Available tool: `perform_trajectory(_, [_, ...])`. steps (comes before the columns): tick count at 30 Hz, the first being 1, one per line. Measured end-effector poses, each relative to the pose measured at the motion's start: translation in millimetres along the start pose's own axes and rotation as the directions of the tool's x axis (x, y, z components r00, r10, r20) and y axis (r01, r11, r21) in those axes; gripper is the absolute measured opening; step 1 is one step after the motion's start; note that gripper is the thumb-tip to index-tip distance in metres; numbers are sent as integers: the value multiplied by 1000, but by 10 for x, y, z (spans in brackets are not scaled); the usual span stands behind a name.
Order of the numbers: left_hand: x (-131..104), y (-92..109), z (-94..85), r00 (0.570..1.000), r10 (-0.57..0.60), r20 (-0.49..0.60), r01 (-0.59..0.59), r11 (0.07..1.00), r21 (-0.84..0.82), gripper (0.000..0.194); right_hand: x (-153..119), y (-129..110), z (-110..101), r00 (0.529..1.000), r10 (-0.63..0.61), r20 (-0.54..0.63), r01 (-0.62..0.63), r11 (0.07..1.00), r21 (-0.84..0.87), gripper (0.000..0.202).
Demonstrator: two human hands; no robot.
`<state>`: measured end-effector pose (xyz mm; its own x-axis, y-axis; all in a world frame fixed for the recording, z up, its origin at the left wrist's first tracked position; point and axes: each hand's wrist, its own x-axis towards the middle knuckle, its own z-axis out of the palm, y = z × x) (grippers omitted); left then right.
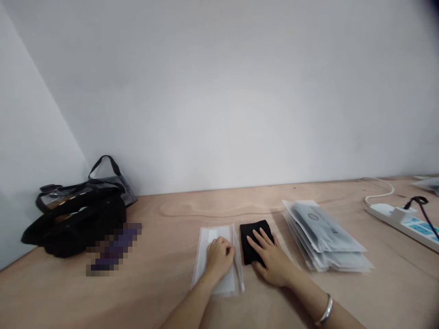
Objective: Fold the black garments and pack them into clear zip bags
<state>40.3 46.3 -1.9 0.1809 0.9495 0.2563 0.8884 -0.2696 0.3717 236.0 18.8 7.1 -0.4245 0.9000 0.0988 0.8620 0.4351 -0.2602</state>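
Observation:
A translucent plastic bag (224, 283) with a white sheet inside lies flat on the wooden table. My left hand (220, 257) rests on it with the fingers curled in; what they hold, if anything, is hidden. Just to the right is a folded black cloth (247, 249). My right hand (270, 258) lies on this cloth with its fingers spread. A silver bangle is on my right wrist. Beyond my right hand, a stack of filled translucent bags (325, 233) sits on the table, the top one holding something dark with printing.
At the far left stand a black bag (92, 224) and a striped bag (128, 187) against the wall. A blurred purple item (115, 249) lies in front of them. On the right is a white power strip (384, 211) with a plug and cables. The wooden table (154, 283) meets a pale wall behind.

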Motion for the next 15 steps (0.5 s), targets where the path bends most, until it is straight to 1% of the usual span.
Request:
perform_trajectory(2, [-2,-8,-4,1000,8,6,-8,1000,-8,22,33,-4,70,997,70,-17,-70,997,19,59])
perform_trajectory(4, [-5,-14,-3,1000,13,8,-12,1000,-12,22,53,-28,115,991,125,-54,-122,991,57,55])
perform_trajectory(6, [-5,-20,4,1000,12,8,-12,1000,-11,22,51,-72,141,986,141,-89,-131,985,114,55])
perform_trajectory(8, [-1,-27,13,1000,11,12,-11,1000,-7,23,27,-142,146,987,119,-107,-101,982,163,57])
perform_trajectory(10, [4,-35,21,1000,7,17,-7,1000,0,22,-6,-226,121,995,57,-78,-43,984,174,57])
perform_trajectory(13, [8,-43,26,1000,-1,26,1,1000,11,20,-19,-311,7,1000,-18,-1,18,986,164,53])
perform_trajectory(15, [8,-46,28,1000,-4,30,4,1000,14,19,27,-308,-101,999,-32,-14,34,987,155,48])
